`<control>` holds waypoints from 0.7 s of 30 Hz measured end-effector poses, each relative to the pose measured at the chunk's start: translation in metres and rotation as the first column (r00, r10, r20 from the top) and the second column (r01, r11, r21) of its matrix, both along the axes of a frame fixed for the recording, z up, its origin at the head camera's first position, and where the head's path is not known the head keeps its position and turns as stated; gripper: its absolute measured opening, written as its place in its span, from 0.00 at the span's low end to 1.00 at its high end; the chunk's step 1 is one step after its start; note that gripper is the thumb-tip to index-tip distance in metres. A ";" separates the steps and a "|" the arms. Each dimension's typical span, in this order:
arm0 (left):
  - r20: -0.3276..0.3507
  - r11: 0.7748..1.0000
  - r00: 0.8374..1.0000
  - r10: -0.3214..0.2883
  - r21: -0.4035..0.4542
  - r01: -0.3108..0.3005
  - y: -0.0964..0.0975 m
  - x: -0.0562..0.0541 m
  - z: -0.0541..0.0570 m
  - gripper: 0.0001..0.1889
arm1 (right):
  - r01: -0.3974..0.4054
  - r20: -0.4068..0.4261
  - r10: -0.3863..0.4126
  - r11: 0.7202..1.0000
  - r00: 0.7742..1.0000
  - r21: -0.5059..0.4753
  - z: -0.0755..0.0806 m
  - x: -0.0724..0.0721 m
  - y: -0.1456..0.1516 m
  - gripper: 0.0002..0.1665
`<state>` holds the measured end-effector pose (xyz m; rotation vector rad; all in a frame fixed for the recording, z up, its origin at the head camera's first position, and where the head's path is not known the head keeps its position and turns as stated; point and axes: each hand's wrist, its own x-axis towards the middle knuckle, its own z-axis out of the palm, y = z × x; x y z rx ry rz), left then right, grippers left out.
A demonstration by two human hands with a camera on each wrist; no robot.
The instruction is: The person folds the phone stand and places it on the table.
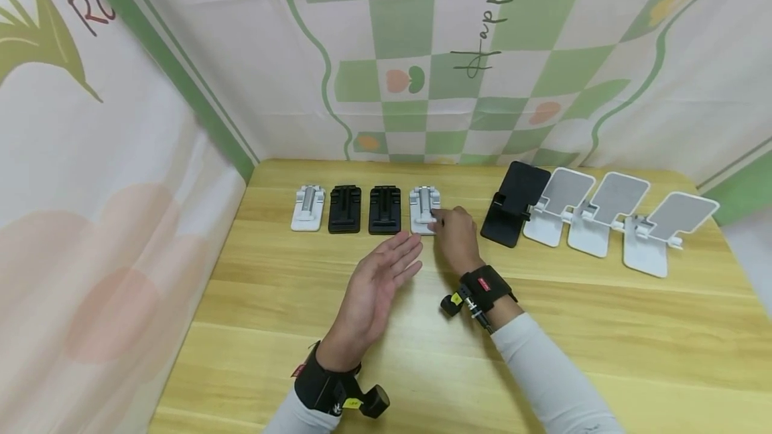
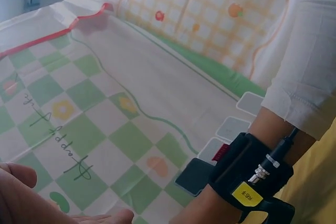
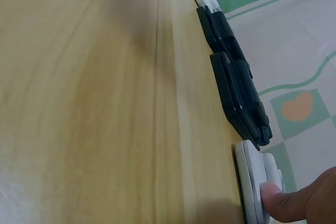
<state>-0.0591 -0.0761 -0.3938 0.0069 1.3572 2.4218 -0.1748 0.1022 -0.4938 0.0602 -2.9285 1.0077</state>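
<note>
The white stand (image 1: 424,210) lies folded and flat on the table (image 1: 259,307), at the right end of a row of four folded units. Its long axis runs from the person toward the wall cloth (image 1: 446,119). The end with the raised fittings points to the wall cloth; the smooth end of the base points to the person.

The right hand (image 1: 458,236) pinches the white stand at its right side. The right wrist view shows the thumb (image 3: 283,203) against the stand; the other fingers are hidden there. The left hand (image 1: 380,283) is released, fingers extended, palm turned toward the right hand, just in front of the row.

Left of the white stand, in order: an inner black stand (image 1: 384,210), an outer black stand (image 1: 344,210) and an end white stand (image 1: 307,209). Their long axes are parallel to that of the white stand.

To the right, an unfolded black stand (image 1: 523,186) and three unfolded white stands (image 1: 648,250) stand in line, upper plates slanting rightward.
</note>
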 end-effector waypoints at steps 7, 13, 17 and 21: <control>0.006 1.000 1.000 -0.008 0.007 0.008 0.004 0.001 0.000 0.30 | 0.013 0.041 -0.012 1.000 0.999 -0.022 0.000 0.002 0.001 0.20; 0.024 1.000 1.000 -0.013 0.003 0.013 0.007 0.001 -0.004 0.30 | 0.011 0.030 -0.009 0.999 0.999 -0.051 0.004 0.005 0.009 0.23; 0.032 1.000 0.999 -0.007 -0.022 0.008 0.007 0.002 -0.005 0.29 | 0.034 -0.072 -0.038 0.998 0.997 -0.054 0.030 0.008 0.029 0.23; 0.028 0.999 0.999 -0.014 -0.047 0.016 0.008 0.002 -0.004 0.28 | 0.089 -0.261 -0.085 0.996 0.961 0.003 0.068 0.000 0.064 0.19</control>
